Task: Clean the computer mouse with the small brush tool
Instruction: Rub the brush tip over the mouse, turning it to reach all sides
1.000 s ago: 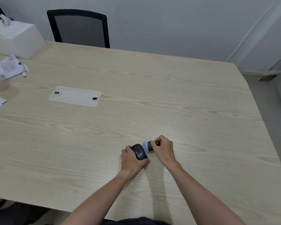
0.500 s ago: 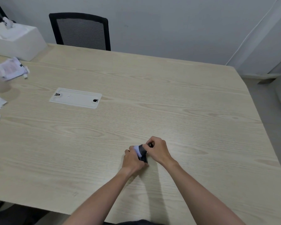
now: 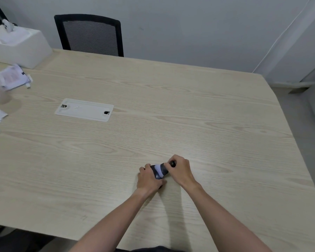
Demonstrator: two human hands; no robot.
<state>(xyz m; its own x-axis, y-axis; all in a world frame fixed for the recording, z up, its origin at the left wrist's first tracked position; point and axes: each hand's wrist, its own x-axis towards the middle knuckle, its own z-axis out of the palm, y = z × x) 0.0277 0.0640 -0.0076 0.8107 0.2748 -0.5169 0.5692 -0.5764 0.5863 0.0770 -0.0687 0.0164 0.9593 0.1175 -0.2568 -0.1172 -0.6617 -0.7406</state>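
The computer mouse [image 3: 155, 173], dark and largely covered, was found on the pale wooden table [image 3: 189, 110] at about five o'clock from the table's centre, near the edge closest to the person. It was gripped from its nine o'clock side by the left hand [image 3: 148, 179], whose fingers were curled round its body; only a dark strip of the shell was left showing between the two hands. The small brush tool [image 3: 162, 170] was held by the right hand [image 3: 180, 170] at the mouse's three o'clock side, with the fingers clenched round its dark handle, the end of which was seen poking out above the knuckles. The tool's pale, whitish head was laid against the top of the mouse; whether bristles were actually touching the shell could not be told, as the area was small and partly hidden. Both forearms were stretched in from the six o'clock edge of the view.

Well apart from the hands, a white rectangular cable cover [image 3: 84, 110] was set flush in the table at about ten o'clock from the mouse. A white box [image 3: 18, 46] was placed at the far ten o'clock corner, with loose papers [image 3: 9, 77] scattered just beside it along the nine o'clock edge. A black mesh chair [image 3: 89, 33] was pushed against the far side at eleven o'clock.
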